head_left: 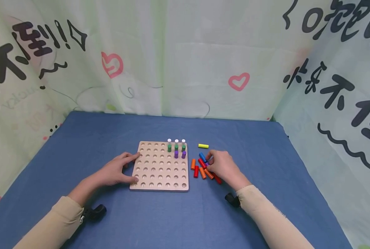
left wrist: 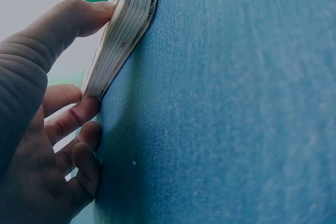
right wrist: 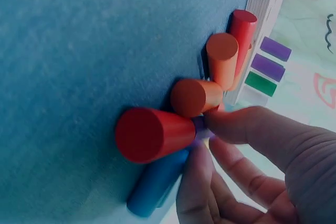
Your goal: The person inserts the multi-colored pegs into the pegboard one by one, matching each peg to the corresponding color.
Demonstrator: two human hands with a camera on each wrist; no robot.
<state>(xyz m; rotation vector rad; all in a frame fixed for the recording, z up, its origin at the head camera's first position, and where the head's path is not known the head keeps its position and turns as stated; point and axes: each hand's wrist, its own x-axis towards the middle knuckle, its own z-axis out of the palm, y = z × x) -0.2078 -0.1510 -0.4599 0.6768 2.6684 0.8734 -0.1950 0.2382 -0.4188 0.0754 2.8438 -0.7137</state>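
A light wooden pegboard (head_left: 160,173) with rows of round holes lies on the blue cloth. My left hand (head_left: 118,169) holds its left edge, with thumb and index finger set apart along it; the other fingers curl loosely below in the left wrist view. To the board's right, my right hand (head_left: 223,167) pinches a purple peg (right wrist: 200,128) between thumb and fingertips, mostly hidden by the fingers. Around it lie loose pegs: a blue peg (right wrist: 157,184), a red peg (right wrist: 152,135) and an orange peg (right wrist: 194,97), among several others.
White pegs (head_left: 176,141), green pegs (head_left: 169,148) and purple pegs (head_left: 184,155) stand at the board's far right. A yellow peg (head_left: 203,146) lies apart, beyond the pile. Printed curtains (head_left: 197,52) enclose the table (head_left: 172,221) at the back and sides.
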